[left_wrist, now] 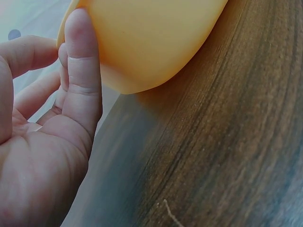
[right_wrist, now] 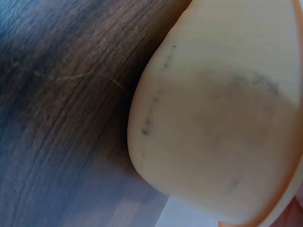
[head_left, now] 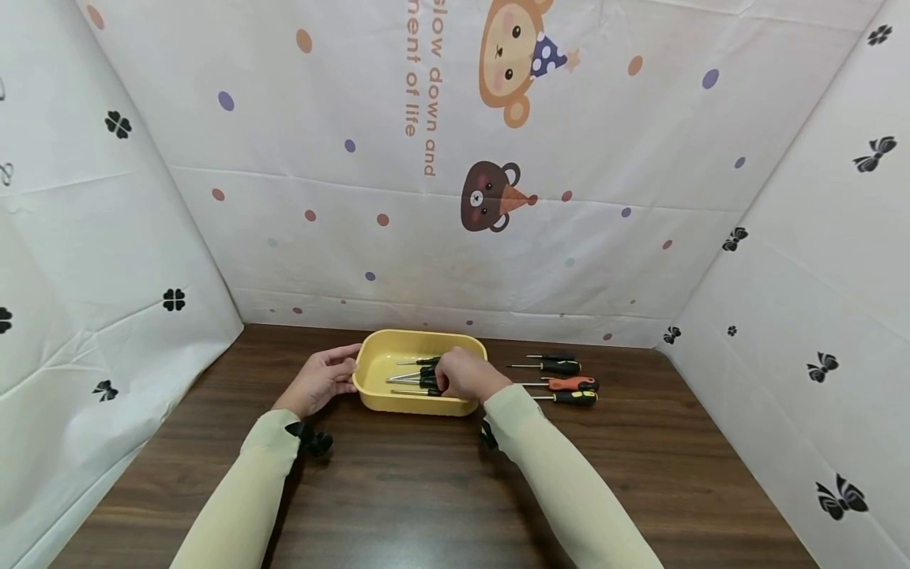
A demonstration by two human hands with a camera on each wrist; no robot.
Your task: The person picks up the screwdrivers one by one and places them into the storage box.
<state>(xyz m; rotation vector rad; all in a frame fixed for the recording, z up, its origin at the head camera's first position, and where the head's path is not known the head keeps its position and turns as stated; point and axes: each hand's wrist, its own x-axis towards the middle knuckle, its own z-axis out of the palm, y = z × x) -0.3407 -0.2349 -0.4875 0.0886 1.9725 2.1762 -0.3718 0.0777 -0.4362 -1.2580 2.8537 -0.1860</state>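
A yellow tray [head_left: 412,405] sits at the back middle of the brown table. My left hand [head_left: 323,379] rests against its left wall; in the left wrist view the fingers [left_wrist: 80,56] lie straight along the tray's outer wall [left_wrist: 151,38]. My right hand [head_left: 462,375] is inside the tray, fingers curled over black-handled screwdrivers [head_left: 415,379] whose metal shafts point left. The right wrist view shows only the tray's outer wall [right_wrist: 222,123] and the table, not the hand.
Several more screwdrivers lie on the table right of the tray, two black-handled [head_left: 558,366], one orange-handled [head_left: 571,384] and one black and yellow [head_left: 574,397]. Printed white sheets wall the table on the left, back and right. Bare wood [head_left: 426,490] fills the front.
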